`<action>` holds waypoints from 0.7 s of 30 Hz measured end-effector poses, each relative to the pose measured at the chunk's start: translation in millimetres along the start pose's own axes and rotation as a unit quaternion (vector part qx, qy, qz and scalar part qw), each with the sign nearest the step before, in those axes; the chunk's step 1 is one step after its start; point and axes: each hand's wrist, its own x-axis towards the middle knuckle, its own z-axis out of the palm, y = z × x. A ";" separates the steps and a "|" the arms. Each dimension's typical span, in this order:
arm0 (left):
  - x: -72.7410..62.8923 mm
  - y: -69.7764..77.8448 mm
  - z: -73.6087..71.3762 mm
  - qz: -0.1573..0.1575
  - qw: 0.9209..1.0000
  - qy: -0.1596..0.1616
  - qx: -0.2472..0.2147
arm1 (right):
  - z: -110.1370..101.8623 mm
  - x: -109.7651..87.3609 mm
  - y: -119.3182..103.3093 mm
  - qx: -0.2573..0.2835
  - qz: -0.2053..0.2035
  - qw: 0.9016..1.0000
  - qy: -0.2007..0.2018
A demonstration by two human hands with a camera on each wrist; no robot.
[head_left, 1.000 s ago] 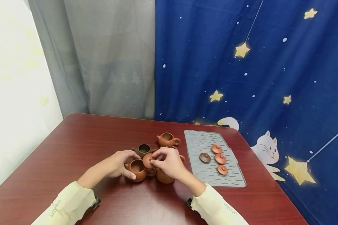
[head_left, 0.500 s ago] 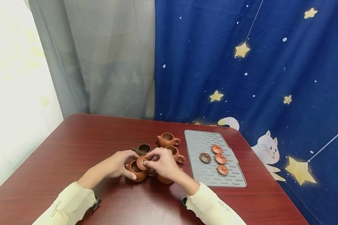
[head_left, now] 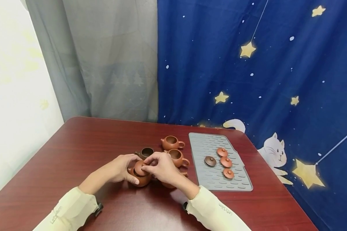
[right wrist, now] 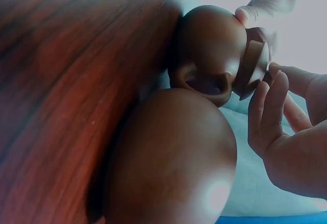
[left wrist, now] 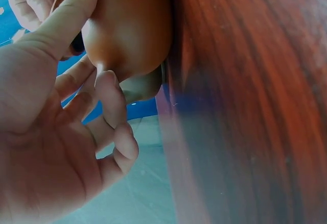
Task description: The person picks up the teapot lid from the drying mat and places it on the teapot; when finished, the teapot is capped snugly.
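A reddish-brown clay teapot (head_left: 143,181) stands near the middle of the table, its spout to the left. My left hand (head_left: 122,168) grips it from the left, thumb on the near side and fingers round the far side. In the left wrist view a fingertip lies at the spout of this teapot (left wrist: 135,24). My right hand (head_left: 163,167) pinches the knob of a round clay lid (head_left: 139,168). That lid (right wrist: 254,65) sits tilted over the teapot's mouth in the right wrist view, a gap showing along one side.
A dark teapot (head_left: 147,152) stands just behind. To the right are two lidless teapots, one farther back (head_left: 172,143) and one nearer (head_left: 177,158), plus another (head_left: 168,185) partly under my right hand. A grey mat (head_left: 200,141) bears a dark lid (head_left: 210,161) and several reddish lids (head_left: 226,162).
My right hand has moved left with the lid, from beside the teapot to over its mouth. The left hand has stayed on the teapot.
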 end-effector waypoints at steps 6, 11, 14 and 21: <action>0.4 -0.7 -0.3 -0.003 1.000 -0.003 0.003 | 3.5 1.8 -1.5 -0.014 -0.014 1.000 -0.002; 0.2 -0.5 0.7 0.005 1.000 -0.001 -0.001 | 5.7 0.4 2.7 -0.022 -0.021 1.000 0.003; 0.0 -0.1 0.4 0.003 1.000 -0.002 -0.002 | 6.0 -0.2 4.6 -0.030 -0.031 0.999 0.006; 0.1 0.2 -0.8 -0.004 1.000 -0.006 -0.001 | 6.5 2.2 7.8 -0.046 -0.046 0.998 0.008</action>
